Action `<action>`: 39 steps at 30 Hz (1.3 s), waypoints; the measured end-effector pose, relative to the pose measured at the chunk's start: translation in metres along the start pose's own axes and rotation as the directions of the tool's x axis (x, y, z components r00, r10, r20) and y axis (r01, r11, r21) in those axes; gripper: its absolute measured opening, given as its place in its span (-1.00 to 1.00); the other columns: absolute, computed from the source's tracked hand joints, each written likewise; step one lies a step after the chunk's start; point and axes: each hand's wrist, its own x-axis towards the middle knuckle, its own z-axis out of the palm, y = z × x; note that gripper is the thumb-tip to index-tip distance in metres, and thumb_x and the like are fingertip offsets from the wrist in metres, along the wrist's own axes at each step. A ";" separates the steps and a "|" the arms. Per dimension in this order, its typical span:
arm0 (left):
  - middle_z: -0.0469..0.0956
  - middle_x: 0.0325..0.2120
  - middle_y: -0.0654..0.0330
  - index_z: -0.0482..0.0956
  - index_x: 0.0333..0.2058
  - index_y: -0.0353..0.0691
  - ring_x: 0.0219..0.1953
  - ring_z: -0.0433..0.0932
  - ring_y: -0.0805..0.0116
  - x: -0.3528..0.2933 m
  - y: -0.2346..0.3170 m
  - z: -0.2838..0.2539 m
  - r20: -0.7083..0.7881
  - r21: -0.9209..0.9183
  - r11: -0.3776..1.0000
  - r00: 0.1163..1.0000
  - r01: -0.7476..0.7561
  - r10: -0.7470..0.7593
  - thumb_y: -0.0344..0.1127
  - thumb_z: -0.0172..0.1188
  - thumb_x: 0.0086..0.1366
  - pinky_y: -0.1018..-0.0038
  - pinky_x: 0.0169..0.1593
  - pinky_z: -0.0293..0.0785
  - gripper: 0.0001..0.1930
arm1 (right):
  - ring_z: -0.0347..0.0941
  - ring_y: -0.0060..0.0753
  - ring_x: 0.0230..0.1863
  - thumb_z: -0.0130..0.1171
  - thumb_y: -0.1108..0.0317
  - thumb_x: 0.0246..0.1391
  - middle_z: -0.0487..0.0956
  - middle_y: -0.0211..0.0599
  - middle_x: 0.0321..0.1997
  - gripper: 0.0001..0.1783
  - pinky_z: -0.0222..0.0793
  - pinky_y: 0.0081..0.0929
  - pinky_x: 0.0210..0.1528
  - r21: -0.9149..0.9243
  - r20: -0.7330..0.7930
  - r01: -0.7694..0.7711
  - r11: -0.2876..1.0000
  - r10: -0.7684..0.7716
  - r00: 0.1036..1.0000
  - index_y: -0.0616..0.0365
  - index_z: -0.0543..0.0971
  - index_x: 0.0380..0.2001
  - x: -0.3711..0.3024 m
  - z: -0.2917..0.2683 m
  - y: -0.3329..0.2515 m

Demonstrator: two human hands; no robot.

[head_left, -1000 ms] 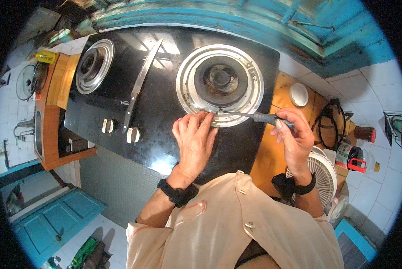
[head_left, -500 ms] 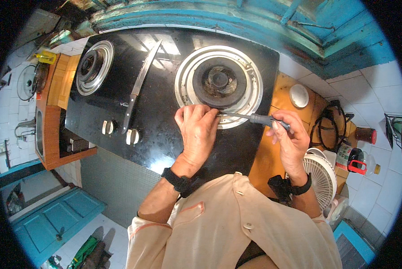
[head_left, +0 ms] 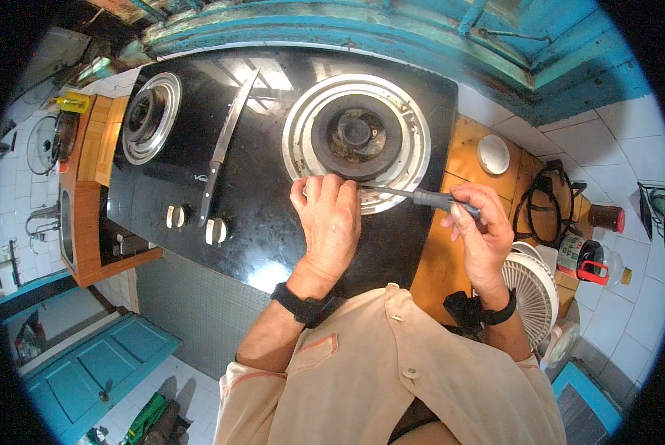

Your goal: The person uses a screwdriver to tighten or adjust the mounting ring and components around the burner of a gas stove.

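My right hand (head_left: 484, 236) grips the grey handle of a screwdriver (head_left: 438, 199) above the right side of the black gas stove (head_left: 266, 174). The slim shaft runs left, over the near rim of the large round metal burner ring (head_left: 415, 119), to the fingers of my left hand (head_left: 325, 231). Those fingers are bent and pressed together at the ring's near edge, by the dark burner head (head_left: 357, 132). They hide the screwdriver's tip and whatever they pinch. Left of my left hand, a kitchen knife (head_left: 234, 126) lies on the stove.
Two control knobs (head_left: 175, 216) stand at the stove's front left, with a second burner (head_left: 146, 117) behind. To the right, a white round lid-like piece (head_left: 493, 154), a black pot stand (head_left: 547, 204) and a white fan (head_left: 529, 293) sit close to my right arm.
The stove and burner have slid slightly left in the picture. Both hands keep nearly the same pose, with the screwdriver still between them.
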 end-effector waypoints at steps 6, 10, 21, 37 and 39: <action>0.50 -0.33 0.16 0.63 -0.24 -0.25 -0.15 0.46 0.10 0.000 0.001 0.001 0.017 0.064 0.998 1.000 -0.018 0.017 -0.41 0.37 0.12 0.09 0.11 0.28 -0.78 | 0.60 -0.54 -0.37 0.25 0.57 0.23 0.56 -0.15 0.01 -0.83 0.43 -0.71 -0.50 0.010 0.006 0.049 0.999 -0.049 0.999 0.31 0.59 -0.11 -0.001 0.004 0.003; 0.51 -0.32 0.17 0.64 -0.25 -0.25 -0.16 0.46 0.10 -0.001 0.000 0.002 -0.019 0.015 1.000 1.000 -0.020 0.020 -0.42 0.39 0.11 0.09 0.11 0.29 -0.79 | 0.60 -0.54 -0.37 0.25 0.56 0.24 0.56 -0.15 0.00 -0.84 0.43 -0.71 -0.50 -0.008 0.020 0.029 1.000 -0.029 0.999 0.32 0.59 -0.12 -0.001 0.005 0.001; 0.52 -0.41 0.17 0.64 -0.33 -0.25 -0.27 0.47 0.12 -0.002 -0.007 0.010 -0.128 -0.157 0.988 0.992 0.000 -0.020 -0.42 0.43 0.08 0.20 -0.05 0.34 -0.82 | 0.60 -0.54 -0.38 0.26 0.54 0.23 0.57 -0.16 -0.02 -0.83 0.44 -0.70 -0.48 -0.080 0.034 0.069 0.994 -0.066 0.997 0.34 0.59 -0.13 0.004 0.000 -0.012; 0.54 -0.44 0.21 0.64 -0.32 -0.24 -0.30 0.49 0.16 -0.001 -0.015 0.011 -0.121 -0.153 0.983 0.989 -0.100 0.081 -0.41 0.42 0.08 0.22 -0.04 0.37 -0.82 | 0.56 -0.45 -0.32 0.24 0.58 0.16 0.58 -0.15 -0.12 -0.84 0.56 -0.55 -0.35 -0.240 0.311 0.222 0.945 -0.142 0.940 0.33 0.60 -0.16 0.049 -0.003 -0.049; 0.54 -0.45 0.21 0.64 -0.32 -0.24 -0.30 0.49 0.16 0.000 -0.017 0.011 -0.116 -0.150 0.983 0.989 -0.108 0.092 -0.41 0.42 0.08 0.21 -0.04 0.38 -0.82 | 0.55 -0.44 -0.33 0.25 0.58 0.14 0.58 -0.17 -0.16 -0.83 0.54 -0.53 -0.34 -0.276 0.368 0.303 0.912 -0.191 0.910 0.31 0.61 -0.17 0.056 -0.004 -0.050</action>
